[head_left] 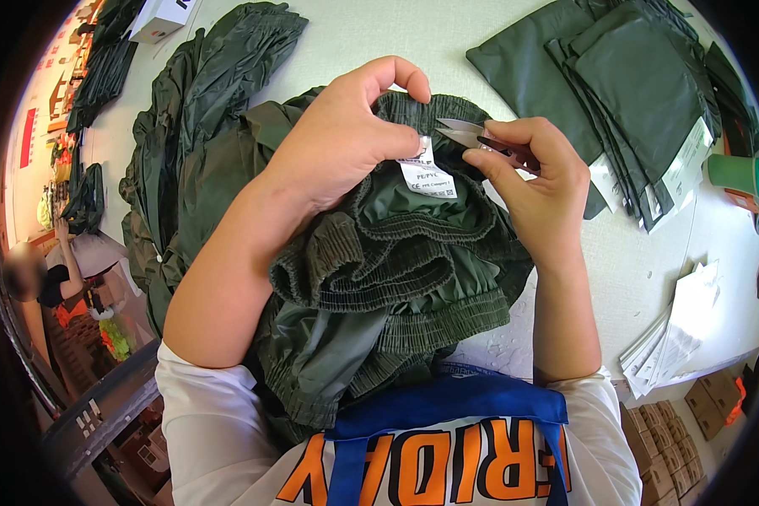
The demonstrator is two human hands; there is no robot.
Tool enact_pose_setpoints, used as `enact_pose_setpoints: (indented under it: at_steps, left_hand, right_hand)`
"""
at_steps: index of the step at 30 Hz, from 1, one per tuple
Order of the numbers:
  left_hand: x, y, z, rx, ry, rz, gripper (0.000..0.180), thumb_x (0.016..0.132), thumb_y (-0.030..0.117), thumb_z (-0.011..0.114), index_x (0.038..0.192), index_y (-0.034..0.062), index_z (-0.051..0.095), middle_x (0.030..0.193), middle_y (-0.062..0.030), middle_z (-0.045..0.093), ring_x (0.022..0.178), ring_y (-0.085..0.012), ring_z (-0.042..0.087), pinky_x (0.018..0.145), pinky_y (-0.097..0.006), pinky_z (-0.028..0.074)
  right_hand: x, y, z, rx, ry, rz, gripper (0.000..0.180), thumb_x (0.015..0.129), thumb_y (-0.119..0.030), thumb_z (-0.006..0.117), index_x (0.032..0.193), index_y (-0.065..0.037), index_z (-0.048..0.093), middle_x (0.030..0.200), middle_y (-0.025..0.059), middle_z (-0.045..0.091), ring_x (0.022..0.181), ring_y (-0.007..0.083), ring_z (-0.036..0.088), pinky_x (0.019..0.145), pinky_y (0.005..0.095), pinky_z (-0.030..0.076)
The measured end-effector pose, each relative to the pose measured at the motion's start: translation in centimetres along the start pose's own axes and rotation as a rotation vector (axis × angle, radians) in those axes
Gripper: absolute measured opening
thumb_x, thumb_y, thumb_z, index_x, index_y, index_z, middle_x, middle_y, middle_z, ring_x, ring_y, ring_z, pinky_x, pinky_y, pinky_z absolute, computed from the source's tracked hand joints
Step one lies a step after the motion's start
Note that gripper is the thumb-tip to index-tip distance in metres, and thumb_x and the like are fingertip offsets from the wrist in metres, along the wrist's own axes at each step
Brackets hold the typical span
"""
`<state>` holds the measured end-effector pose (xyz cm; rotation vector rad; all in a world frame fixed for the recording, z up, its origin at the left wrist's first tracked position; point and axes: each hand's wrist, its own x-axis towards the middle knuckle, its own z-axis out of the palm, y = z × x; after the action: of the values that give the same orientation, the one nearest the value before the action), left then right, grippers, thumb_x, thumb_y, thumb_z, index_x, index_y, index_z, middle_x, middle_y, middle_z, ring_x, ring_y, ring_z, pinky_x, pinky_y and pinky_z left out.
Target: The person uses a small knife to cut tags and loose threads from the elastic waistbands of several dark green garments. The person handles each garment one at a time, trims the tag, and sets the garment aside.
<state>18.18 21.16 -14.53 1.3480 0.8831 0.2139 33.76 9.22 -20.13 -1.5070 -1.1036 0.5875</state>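
Dark green waterproof trousers (pixel 434 329) with gathered elastic edges lie bunched on the table in front of me. My left hand (pixel 350 131) pinches the elastic waistband between thumb and fingers, beside a white sewn-in label (pixel 430 177). My right hand (pixel 548 173) is closed around small thread snips (pixel 499 146). Their parted metal blades point left at the waistband, just above and right of the label. Whether a thread lies between the blades is too small to tell.
More green garments (pixel 228 63) are heaped at the left. Folded green garments (pixel 632 93) with white tags are stacked at the far right, near a green cylinder (pixel 734 174). Loose paper sheets (pixel 673 333) lie at the right edge. A white box (pixel 162 20) stands far left; another person (pixel 55 282) works beyond.
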Motion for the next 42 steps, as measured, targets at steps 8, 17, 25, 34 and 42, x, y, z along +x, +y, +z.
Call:
enact_pose_setpoints:
  at_steps: [8, 17, 25, 34, 42]
  left_hand:
    - [-0.1, 0.2, 0.1, 0.048, -0.011, 0.025, 0.031, 0.071, -0.01, 0.058, 0.095, 0.0067, 0.049, 0.093, 0.0022, 0.051, 0.082, -0.0043, 0.055, 0.073, -0.02, 0.047]
    - [-0.1, 0.3, 0.2, 0.136, -0.017, 0.049, 0.032, 0.071, -0.009, 0.058, 0.097, 0.0068, 0.048, 0.092, 0.002, 0.051, 0.081, -0.0041, 0.054, 0.072, -0.019, 0.045]
    - [0.0, 0.3, 0.1, 0.113, -0.037, 0.023, 0.035, 0.071, -0.01, 0.058, 0.099, 0.007, 0.046, 0.09, 0.0013, 0.052, 0.079, -0.0043, 0.054, 0.07, -0.02, 0.045]
    - [0.0, 0.5, 0.3, 0.041, -0.052, -0.002, 0.037, 0.07, -0.011, 0.058, 0.1, 0.0078, 0.045, 0.089, -0.0003, 0.055, 0.076, -0.005, 0.055, 0.067, -0.02, 0.046]
    - [0.1, 0.4, 0.0, 0.02, -0.056, -0.065, 0.038, 0.069, -0.011, 0.058, 0.1, 0.0074, 0.046, 0.091, -0.0003, 0.054, 0.077, -0.0049, 0.055, 0.069, -0.02, 0.047]
  right_hand:
    - [-0.6, 1.2, -0.5, 0.14, 0.047, 0.114, 0.022, 0.071, -0.003, 0.078, 0.087, 0.002, 0.064, 0.079, 0.0038, 0.062, 0.073, 0.0081, 0.059, 0.067, 0.0208, 0.048]
    - [0.6, 0.1, -0.9, 0.031, -0.039, 0.09, 0.022, 0.071, -0.004, 0.077, 0.088, 0.002, 0.064, 0.082, 0.0071, 0.064, 0.076, 0.012, 0.063, 0.071, 0.0243, 0.052]
    - [0.4, 0.3, -0.9, 0.174, -0.06, 0.125, 0.023, 0.071, -0.005, 0.078, 0.088, 0.001, 0.064, 0.082, 0.005, 0.064, 0.077, 0.0103, 0.062, 0.072, 0.0228, 0.05]
    - [0.7, 2.3, -0.9, 0.285, -0.05, 0.176, 0.027, 0.071, -0.007, 0.078, 0.093, 0.0, 0.064, 0.081, 0.0004, 0.061, 0.077, 0.0074, 0.056, 0.071, 0.0216, 0.045]
    - [1.2, 1.8, -0.1, 0.219, -0.034, 0.158, 0.024, 0.071, -0.006, 0.078, 0.09, -0.001, 0.066, 0.078, 0.0011, 0.062, 0.074, 0.0068, 0.057, 0.069, 0.0211, 0.047]
